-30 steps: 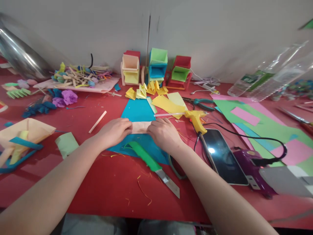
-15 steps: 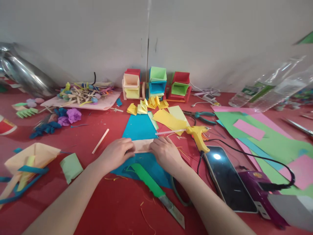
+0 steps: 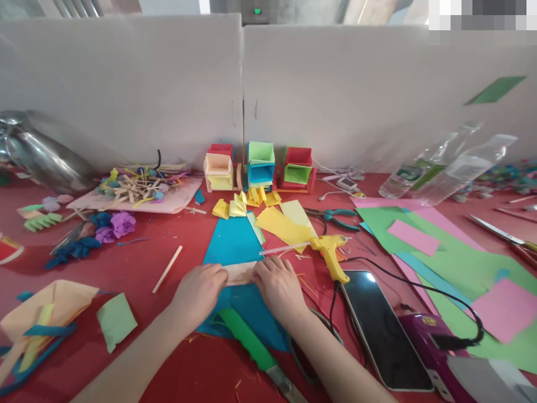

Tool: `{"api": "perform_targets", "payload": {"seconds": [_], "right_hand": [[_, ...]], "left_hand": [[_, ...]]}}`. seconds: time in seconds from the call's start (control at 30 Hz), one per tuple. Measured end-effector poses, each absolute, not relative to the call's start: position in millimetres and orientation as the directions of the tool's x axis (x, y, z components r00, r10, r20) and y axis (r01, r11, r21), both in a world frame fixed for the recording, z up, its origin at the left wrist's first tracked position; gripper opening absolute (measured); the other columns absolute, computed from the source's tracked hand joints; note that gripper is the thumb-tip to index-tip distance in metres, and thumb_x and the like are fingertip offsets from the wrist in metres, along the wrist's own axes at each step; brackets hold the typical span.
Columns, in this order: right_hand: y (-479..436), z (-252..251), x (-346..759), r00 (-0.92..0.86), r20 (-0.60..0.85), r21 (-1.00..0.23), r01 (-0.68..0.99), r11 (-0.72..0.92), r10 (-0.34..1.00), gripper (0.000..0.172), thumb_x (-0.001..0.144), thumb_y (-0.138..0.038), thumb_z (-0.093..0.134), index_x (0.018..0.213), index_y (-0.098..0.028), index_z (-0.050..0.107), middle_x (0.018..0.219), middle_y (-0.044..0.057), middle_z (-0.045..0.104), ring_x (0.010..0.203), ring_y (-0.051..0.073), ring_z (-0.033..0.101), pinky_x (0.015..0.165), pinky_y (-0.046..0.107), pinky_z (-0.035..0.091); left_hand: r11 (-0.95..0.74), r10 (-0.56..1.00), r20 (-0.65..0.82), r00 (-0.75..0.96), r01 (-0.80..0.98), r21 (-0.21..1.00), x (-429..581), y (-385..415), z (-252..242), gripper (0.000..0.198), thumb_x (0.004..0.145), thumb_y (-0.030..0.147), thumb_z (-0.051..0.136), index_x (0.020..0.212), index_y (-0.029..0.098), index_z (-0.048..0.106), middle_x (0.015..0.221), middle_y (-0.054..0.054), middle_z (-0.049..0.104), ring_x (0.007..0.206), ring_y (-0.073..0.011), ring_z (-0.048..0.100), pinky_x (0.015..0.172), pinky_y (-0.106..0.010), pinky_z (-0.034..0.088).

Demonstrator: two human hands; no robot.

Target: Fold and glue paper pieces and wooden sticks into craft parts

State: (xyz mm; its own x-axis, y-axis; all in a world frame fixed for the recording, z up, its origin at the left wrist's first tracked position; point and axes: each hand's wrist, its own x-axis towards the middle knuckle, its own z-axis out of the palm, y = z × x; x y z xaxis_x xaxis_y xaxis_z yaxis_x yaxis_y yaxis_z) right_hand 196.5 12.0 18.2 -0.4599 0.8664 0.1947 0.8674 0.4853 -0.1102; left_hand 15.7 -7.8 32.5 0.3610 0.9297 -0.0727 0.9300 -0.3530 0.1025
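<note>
A folded strip of peach paper (image 3: 240, 273) lies on a blue paper sheet (image 3: 232, 246) in the middle of the red table (image 3: 168, 358). My left hand (image 3: 200, 293) presses down on the strip's left end with curled fingers. At the right end my right hand (image 3: 277, 288) pinches the strip, fingers bent. A green-handled utility knife (image 3: 251, 347) lies just below my hands, its blade toward the near edge. To the right of my right hand rests a yellow glue gun (image 3: 331, 254) with its glue stick pointing left.
Folded paper boxes (image 3: 260, 165) stand at the back wall. A phone (image 3: 380, 327) and a purple device (image 3: 436, 344) lie right. Coloured sheets (image 3: 440, 252), pliers (image 3: 335, 215), scissors (image 3: 499, 232), bottles (image 3: 440, 168) lie far right. Sticks (image 3: 138, 187), paper flowers (image 3: 113, 224), a peach paper piece (image 3: 42, 310) lie left.
The camera has tilted up, so the wall's top edge shows and the table sits lower in view. Both hands stay on the peach strip and have drawn slightly closer together.
</note>
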Motion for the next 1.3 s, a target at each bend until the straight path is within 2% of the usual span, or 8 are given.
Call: {"api": "perform_targets", "payload": {"seconds": [0.2, 0.4, 0.53, 0.73, 0.9, 1.0, 1.2, 1.3], "right_hand": [[15, 14, 198, -0.485, 0.238, -0.081, 0.853, 0.515, 0.841, 0.010, 0.081, -0.025, 0.060, 0.074, -0.018, 0.059, 0.075, 0.002, 0.063, 0.078, 0.019, 0.053, 0.069, 0.030, 0.031], [16, 12, 200, -0.498, 0.246, -0.093, 0.842, 0.532, 0.831, 0.010, 0.082, -0.023, 0.059, 0.073, -0.019, 0.061, 0.074, 0.002, 0.064, 0.077, 0.018, 0.052, 0.070, 0.030, 0.030], [12, 15, 200, -0.515, 0.236, -0.099, 0.831, 0.548, 0.824, 0.012, 0.083, -0.026, 0.057, 0.074, -0.020, 0.063, 0.075, 0.002, 0.063, 0.079, 0.019, 0.052, 0.071, 0.029, 0.031], [6, 18, 198, -0.494, 0.207, -0.032, 0.859, 0.511, 0.844, 0.014, 0.083, -0.026, 0.056, 0.073, -0.021, 0.063, 0.075, 0.003, 0.063, 0.078, 0.020, 0.052, 0.071, 0.031, 0.030], [8, 18, 198, -0.468, 0.183, -0.149, 0.856, 0.495, 0.864, 0.013, 0.084, -0.024, 0.055, 0.075, -0.020, 0.064, 0.075, 0.002, 0.064, 0.078, 0.019, 0.053, 0.070, 0.029, 0.031], [8, 17, 198, -0.472, 0.190, -0.146, 0.853, 0.500, 0.861, 0.013, 0.085, -0.025, 0.054, 0.076, -0.020, 0.063, 0.075, 0.002, 0.064, 0.076, 0.019, 0.053, 0.069, 0.029, 0.031], [9, 16, 200, -0.547, 0.237, -0.051, 0.819, 0.572, 0.803, 0.010, 0.082, -0.024, 0.059, 0.073, -0.020, 0.061, 0.078, 0.002, 0.062, 0.079, 0.019, 0.049, 0.072, 0.030, 0.029], [12, 14, 201, -0.575, 0.249, -0.056, 0.795, 0.604, 0.780, 0.011, 0.082, -0.025, 0.059, 0.073, -0.020, 0.061, 0.075, 0.001, 0.061, 0.078, 0.018, 0.049, 0.071, 0.030, 0.028]], "left_hand": [[-0.315, 0.946, -0.024, 0.323, 0.935, 0.162, 10, -12, 22, 0.022, 0.090, 0.024, 0.038, 0.077, 0.019, 0.054, 0.079, -0.003, 0.058, 0.076, -0.0183, 0.056, 0.066, -0.028, 0.040], [-0.298, 0.954, -0.004, 0.300, 0.949, 0.099, 13, -15, 21, 0.025, 0.091, 0.025, 0.035, 0.078, 0.020, 0.056, 0.082, -0.004, 0.059, 0.077, -0.0185, 0.057, 0.067, -0.029, 0.041], [-0.272, 0.961, -0.023, 0.274, 0.960, 0.072, 15, -17, 21, 0.025, 0.091, 0.026, 0.035, 0.081, 0.020, 0.057, 0.084, -0.004, 0.061, 0.075, -0.0184, 0.058, 0.063, -0.028, 0.040], [-0.259, 0.964, -0.043, 0.262, 0.963, 0.070, 15, -16, 21, 0.024, 0.091, 0.026, 0.036, 0.082, 0.020, 0.057, 0.085, -0.004, 0.061, 0.074, -0.0176, 0.059, 0.061, -0.027, 0.040], [-0.278, 0.960, -0.022, 0.280, 0.957, 0.078, 14, -18, 20, 0.026, 0.092, 0.027, 0.035, 0.081, 0.020, 0.057, 0.084, -0.004, 0.061, 0.074, -0.0174, 0.059, 0.061, -0.027, 0.041], [-0.279, 0.959, -0.032, 0.283, 0.955, 0.101, 13, -18, 20, 0.026, 0.092, 0.027, 0.035, 0.080, 0.019, 0.057, 0.084, -0.004, 0.060, 0.075, -0.0173, 0.059, 0.062, -0.026, 0.041], [-0.278, 0.956, -0.054, 0.289, 0.947, 0.160, 11, -14, 20, 0.027, 0.092, 0.025, 0.036, 0.078, 0.019, 0.059, 0.081, -0.003, 0.058, 0.075, -0.0167, 0.058, 0.063, -0.026, 0.041], [-0.275, 0.957, -0.029, 0.287, 0.939, 0.207, 9, -12, 19, 0.025, 0.091, 0.025, 0.039, 0.078, 0.019, 0.060, 0.082, -0.003, 0.056, 0.075, -0.0161, 0.057, 0.064, -0.025, 0.040]]}}
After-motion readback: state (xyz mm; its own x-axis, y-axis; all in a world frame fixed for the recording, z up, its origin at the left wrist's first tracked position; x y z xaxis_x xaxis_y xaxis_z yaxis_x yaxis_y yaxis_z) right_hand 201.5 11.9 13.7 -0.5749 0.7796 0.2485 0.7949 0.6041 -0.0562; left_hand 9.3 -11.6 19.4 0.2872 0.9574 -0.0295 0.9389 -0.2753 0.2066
